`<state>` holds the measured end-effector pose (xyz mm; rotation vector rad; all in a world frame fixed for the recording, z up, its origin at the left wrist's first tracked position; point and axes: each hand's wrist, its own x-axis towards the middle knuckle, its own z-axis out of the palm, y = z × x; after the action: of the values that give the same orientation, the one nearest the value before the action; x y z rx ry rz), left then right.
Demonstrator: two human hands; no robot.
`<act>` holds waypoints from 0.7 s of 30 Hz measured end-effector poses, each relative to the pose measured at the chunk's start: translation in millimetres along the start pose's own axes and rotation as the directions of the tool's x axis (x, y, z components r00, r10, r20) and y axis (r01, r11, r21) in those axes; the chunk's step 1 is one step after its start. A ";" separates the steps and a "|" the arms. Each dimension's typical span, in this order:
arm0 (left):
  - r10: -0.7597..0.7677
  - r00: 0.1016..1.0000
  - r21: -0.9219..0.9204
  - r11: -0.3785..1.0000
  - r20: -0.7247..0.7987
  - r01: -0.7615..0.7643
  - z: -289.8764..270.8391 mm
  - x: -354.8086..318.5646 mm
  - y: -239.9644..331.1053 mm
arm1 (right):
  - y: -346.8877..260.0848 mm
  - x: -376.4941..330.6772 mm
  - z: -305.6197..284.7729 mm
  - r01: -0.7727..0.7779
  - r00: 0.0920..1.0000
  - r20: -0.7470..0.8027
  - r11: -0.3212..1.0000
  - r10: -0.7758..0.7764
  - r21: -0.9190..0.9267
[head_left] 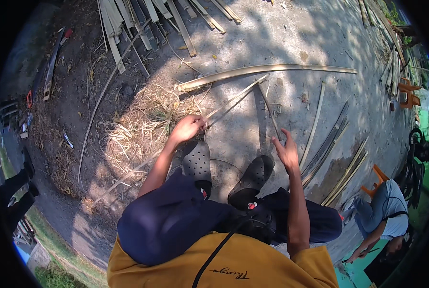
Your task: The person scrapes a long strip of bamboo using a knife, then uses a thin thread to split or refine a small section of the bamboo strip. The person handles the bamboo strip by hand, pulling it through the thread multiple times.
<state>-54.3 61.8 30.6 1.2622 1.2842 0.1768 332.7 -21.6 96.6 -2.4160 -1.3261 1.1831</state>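
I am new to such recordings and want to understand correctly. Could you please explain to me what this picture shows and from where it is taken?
There is no machine, only a person working bare-handed. The single picture comes from a wide fisheye camera worn on the head, looking down, so straight edges bend near the rim. The left hand holds a long pale strip; the right hand holds a narrow darker piece, whose kind I cannot tell. On the ground lie more strips and dry, straw-like bits.
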 end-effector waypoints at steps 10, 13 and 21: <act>0.134 0.990 0.163 0.977 0.055 -0.141 12.2 46.3 14.6 | 28.5 -57.1 -15.7 -0.048 0.995 -0.051 0.880 0.082 0.472; 0.201 0.979 0.220 0.954 0.039 -0.205 26.3 63.4 35.2 | 29.3 -59.7 -3.1 -0.015 0.993 -0.089 0.848 0.073 0.529; -0.051 0.988 0.231 0.973 0.145 0.017 5.1 82.9 42.2 | -10.7 -43.8 55.4 0.094 0.996 -0.051 0.850 -0.079 0.518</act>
<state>1.7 133.7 11.5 1.4200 1.2197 -0.0929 274.0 -61.5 88.8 -1.9535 -0.9325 1.2767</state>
